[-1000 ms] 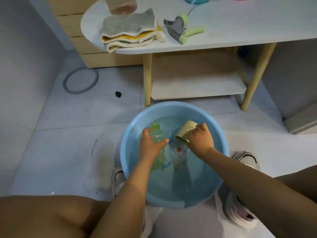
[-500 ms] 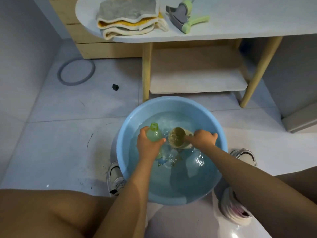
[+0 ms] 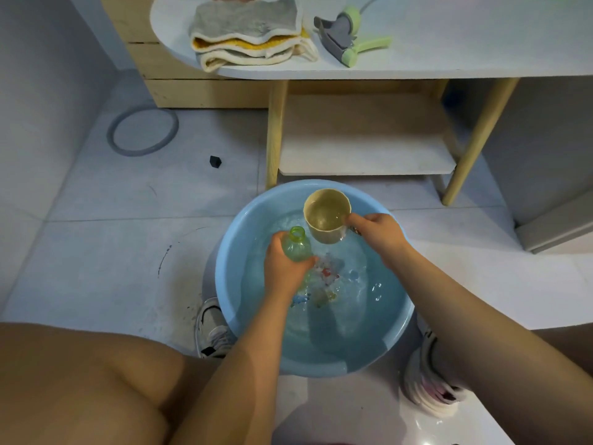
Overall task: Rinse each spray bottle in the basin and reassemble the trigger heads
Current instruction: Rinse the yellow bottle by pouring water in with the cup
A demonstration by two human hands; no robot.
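Head view shows the right hand (image 3: pixel 380 234) has lifted the beige cup (image 3: pixel 327 216), now full, beside the green bottle (image 3: pixel 296 245) gripped by the left hand (image 3: pixel 284 268), so pouring likely comes next.

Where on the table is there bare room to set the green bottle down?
Bare tabletop lies right of the trigger head. The left end is crowded: folded towels sit close beside the trigger head.

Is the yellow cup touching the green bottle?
Cannot tell. In the head view the cup sits right beside the bottle mouth, and no plain gap or contact shows.
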